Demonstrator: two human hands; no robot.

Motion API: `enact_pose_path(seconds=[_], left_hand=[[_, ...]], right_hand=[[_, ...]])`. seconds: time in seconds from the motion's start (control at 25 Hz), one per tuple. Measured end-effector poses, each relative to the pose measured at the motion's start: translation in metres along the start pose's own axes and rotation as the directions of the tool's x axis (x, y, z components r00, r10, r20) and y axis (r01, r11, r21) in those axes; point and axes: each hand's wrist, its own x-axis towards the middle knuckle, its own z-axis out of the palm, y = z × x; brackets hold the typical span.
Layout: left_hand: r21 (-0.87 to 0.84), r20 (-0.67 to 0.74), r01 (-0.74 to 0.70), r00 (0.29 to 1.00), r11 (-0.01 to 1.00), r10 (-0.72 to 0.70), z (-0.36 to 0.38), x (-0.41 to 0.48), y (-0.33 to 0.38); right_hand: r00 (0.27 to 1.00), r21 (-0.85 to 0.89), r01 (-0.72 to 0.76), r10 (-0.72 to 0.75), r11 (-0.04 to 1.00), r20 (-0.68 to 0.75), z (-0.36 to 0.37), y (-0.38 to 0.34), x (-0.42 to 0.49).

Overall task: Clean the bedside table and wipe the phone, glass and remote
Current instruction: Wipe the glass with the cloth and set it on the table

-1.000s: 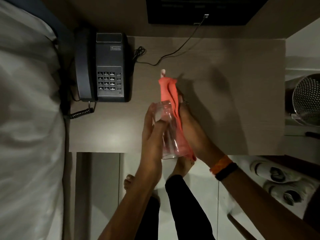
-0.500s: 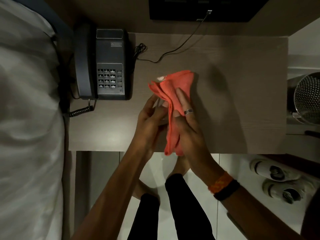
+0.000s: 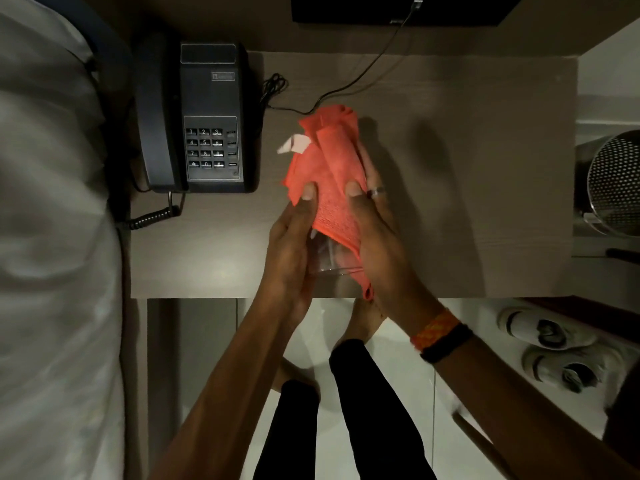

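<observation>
I am in the middle of wiping the glass (image 3: pixel 330 258), which I hold in the air over the near edge of the bedside table (image 3: pixel 467 188), between my two palms. My left hand (image 3: pixel 294 251) is wrapped around the glass's side at nine o'clock, fingers closed on it, thumb pressing the cloth (image 3: pixel 329 174). My right hand (image 3: pixel 375 230) is closed over the orange cloth at three o'clock, pinning it against the glass, so most of the glass is covered and only its clear lower part and rim show toward six o'clock. The cloth bunches up past my fingertips toward twelve o'clock, with a pale label sticking out at ten. The phone (image 3: pixel 194 119) sits at ten o'clock on the table, near the bed (image 3: pixel 52 237), handset on its cradle, well apart from my hands. I cannot see the remote anywhere here. I judge the glass step is under way; next I should turn the glass inside the cloth with a firm but gentle hold, since smooth glass could slip, then set it down upright on the table.
</observation>
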Motion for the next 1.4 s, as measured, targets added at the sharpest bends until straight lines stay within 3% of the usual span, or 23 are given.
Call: enact_pose_path(seconds=[0.08, 0.24, 0.32, 0.36, 0.44, 0.52, 0.56, 0.64, 0.68, 0.72, 0.76, 0.8, 0.84, 0.88, 0.92, 0.96, 1.08, 1.16, 1.2, 1.28, 1.4], left_hand=[[0.024, 0.009, 0.004, 1.000, 1.000, -0.004, -0.002, -0.002, 0.000], [0.154, 0.082, 0.012, 0.996, 0.988, -0.025, -0.007, -0.004, 0.011], [0.012, 0.157, 0.035, 0.987, 0.999, -0.036, -0.013, -0.007, 0.004], [-0.101, 0.192, 0.052, 0.981, 0.993, -0.032, -0.017, -0.012, 0.000], [-0.208, 0.199, 0.015, 0.980, 0.978, 0.028, -0.021, -0.022, 0.001], [-0.161, 0.108, -0.105, 0.987, 0.981, 0.123, -0.020, -0.026, 0.008], [-0.121, 0.046, -0.139, 0.988, 0.983, 0.145, -0.021, -0.024, 0.010], [-0.042, -0.041, -0.155, 0.987, 0.987, 0.153, -0.018, -0.014, 0.013], [0.002, -0.078, -0.146, 0.986, 0.989, 0.146, -0.014, -0.008, 0.014], [0.046, -0.100, -0.141, 0.984, 0.989, 0.145, -0.010, 0.000, 0.013], [0.072, -0.102, -0.155, 0.982, 0.985, 0.162, -0.005, 0.008, 0.012], [0.077, -0.078, -0.181, 0.979, 0.981, 0.187, 0.004, 0.016, 0.012], [0.086, -0.038, -0.200, 0.978, 0.976, 0.204, 0.015, 0.024, 0.010], [0.110, 0.017, -0.217, 0.976, 0.970, 0.216, 0.031, 0.032, 0.010], [0.155, 0.065, -0.231, 0.972, 0.960, 0.224, 0.048, 0.043, 0.009], [0.222, 0.113, -0.248, 0.967, 0.943, 0.228, 0.068, 0.055, 0.009], [0.380, 0.313, -0.385, 0.909, 0.841, 0.274, 0.133, 0.108, 0.019], [0.440, 0.430, -0.489, 0.851, 0.753, 0.302, 0.166, 0.143, 0.032], [0.463, 0.467, -0.545, 0.820, 0.699, 0.329, 0.178, 0.158, 0.035], [0.499, 0.492, -0.628, 0.772, 0.597, 0.402, 0.190, 0.180, 0.035], [0.532, 0.487, -0.680, 0.733, 0.505, 0.475, 0.182, 0.195, 0.022]], right_hand=[[0.998, -0.006, -0.065, 0.064, 0.998, -0.013, 0.002, 0.001, 0.006], [0.997, 0.022, -0.019, 0.020, 1.000, -0.079, 0.004, 0.023, -0.016], [0.992, 0.094, -0.050, 0.060, 0.994, -0.110, -0.014, 0.026, 0.000], [0.990, 0.051, -0.048, 0.054, 0.998, -0.127, -0.025, 0.026, 0.010], [0.978, -0.227, 0.111, -0.147, 0.967, -0.148, -0.043, 0.025, 0.018], [0.911, -0.551, 0.336, -0.411, 0.764, -0.015, -0.053, 0.033, 0.005], [0.881, -0.712, 0.399, -0.455, 0.577, 0.125, -0.058, 0.044, -0.001], [0.878, -0.877, 0.447, -0.274, 0.176, 0.393, -0.066, 0.071, -0.011], [0.875, -0.877, 0.470, -0.184, 0.099, 0.448, -0.070, 0.083, -0.014], [0.874, -0.865, 0.477, -0.183, 0.157, 0.449, -0.074, 0.087, -0.016], [0.898, -0.840, 0.432, -0.245, 0.330, 0.366, -0.074, 0.081, -0.015], [0.945, -0.749, 0.311, -0.273, 0.585, 0.179, -0.074, 0.066, -0.013], [0.981, -0.528, 0.167, -0.196, 0.833, 0.002, -0.075, 0.050, -0.007], [0.995, -0.304, 0.069, -0.087, 0.950, -0.046, -0.079, 0.032, 0.001], [1.000, -0.184, 0.015, -0.016, 0.983, -0.004, -0.087, 0.019, 0.014], [1.000, -0.169, 0.001, 0.002, 0.986, 0.019, -0.096, 0.007, 0.029], [0.994, -0.421, 0.038, -0.078, 0.906, -0.077, -0.139, -0.021, 0.081], [0.980, -0.562, -0.030, -0.085, 0.827, -0.178, -0.164, -0.039, 0.110], [0.962, -0.589, 0.003, -0.162, 0.808, -0.217, -0.176, -0.046, 0.121], [0.923, -0.567, 0.127, -0.306, 0.814, -0.232, -0.190, -0.051, 0.141], [0.907, -0.681, 0.077, -0.335, 0.728, -0.256, -0.192, -0.040, 0.157]])
